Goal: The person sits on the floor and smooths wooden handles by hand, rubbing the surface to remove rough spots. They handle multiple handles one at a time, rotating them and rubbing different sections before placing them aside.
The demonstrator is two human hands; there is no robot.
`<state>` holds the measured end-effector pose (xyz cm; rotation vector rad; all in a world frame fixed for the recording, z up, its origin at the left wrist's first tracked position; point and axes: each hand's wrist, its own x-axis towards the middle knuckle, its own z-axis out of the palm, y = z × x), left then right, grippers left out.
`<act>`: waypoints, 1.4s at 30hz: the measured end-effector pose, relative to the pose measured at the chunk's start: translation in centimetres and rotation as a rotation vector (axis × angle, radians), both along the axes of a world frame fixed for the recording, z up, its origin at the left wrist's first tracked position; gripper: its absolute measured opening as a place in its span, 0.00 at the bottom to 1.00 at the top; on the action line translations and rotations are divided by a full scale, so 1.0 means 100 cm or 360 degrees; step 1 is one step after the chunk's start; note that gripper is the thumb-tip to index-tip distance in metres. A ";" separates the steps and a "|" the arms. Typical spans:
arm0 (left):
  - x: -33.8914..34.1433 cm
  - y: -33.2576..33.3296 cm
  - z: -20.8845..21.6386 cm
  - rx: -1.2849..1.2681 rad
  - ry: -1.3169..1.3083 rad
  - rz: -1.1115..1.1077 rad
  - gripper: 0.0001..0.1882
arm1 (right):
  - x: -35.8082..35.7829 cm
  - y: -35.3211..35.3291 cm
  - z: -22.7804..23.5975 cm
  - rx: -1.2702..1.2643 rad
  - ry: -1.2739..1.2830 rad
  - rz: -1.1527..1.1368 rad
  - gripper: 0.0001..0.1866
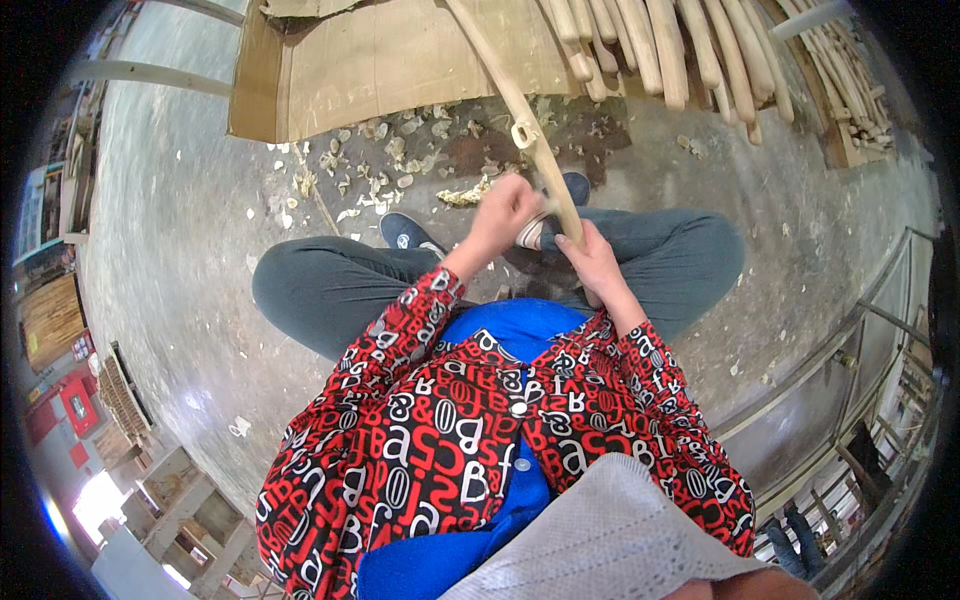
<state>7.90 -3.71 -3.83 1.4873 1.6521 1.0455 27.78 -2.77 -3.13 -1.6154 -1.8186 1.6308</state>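
Note:
A long pale wooden pole (515, 100) slants down from the top of the view, its near end between my legs. My right hand (590, 258) is closed round that near end, thumb on top. Just left of the pole, my left hand (507, 212) is curled into a fist, slightly blurred. Something small and light shows at its fingers, too smeared to name. A pale ring-like curl (524, 134) stands out on the pole farther up. Beneath the hands are my bent legs and dark blue shoes (405, 232).
Pale shavings (395, 150) litter the concrete floor (200, 210) ahead of my feet. A cardboard sheet (370, 75) lies beyond them. Several similar poles (665, 50) are stacked at the far right, with a second bundle (845, 80) farther right. Metal rails (840, 360) run along the right side.

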 end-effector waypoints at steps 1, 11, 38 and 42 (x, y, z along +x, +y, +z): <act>-0.007 0.006 0.001 -0.0081 -0.0018 0.0199 0.06 | 0.000 -0.002 0.002 0.0047 -0.0026 0.0033 0.25; -0.074 0.070 0.010 -0.0121 -0.0016 0.0203 0.12 | -0.006 -0.006 0.013 0.0277 -0.0546 0.0256 0.23; -0.093 0.111 0.017 0.0474 0.1086 -0.0961 0.07 | -0.004 -0.010 0.014 0.0431 -0.0554 0.0355 0.21; -0.111 0.107 -0.018 -0.0069 0.0686 -0.0178 0.11 | -0.007 -0.009 0.016 0.0433 -0.0512 0.0359 0.22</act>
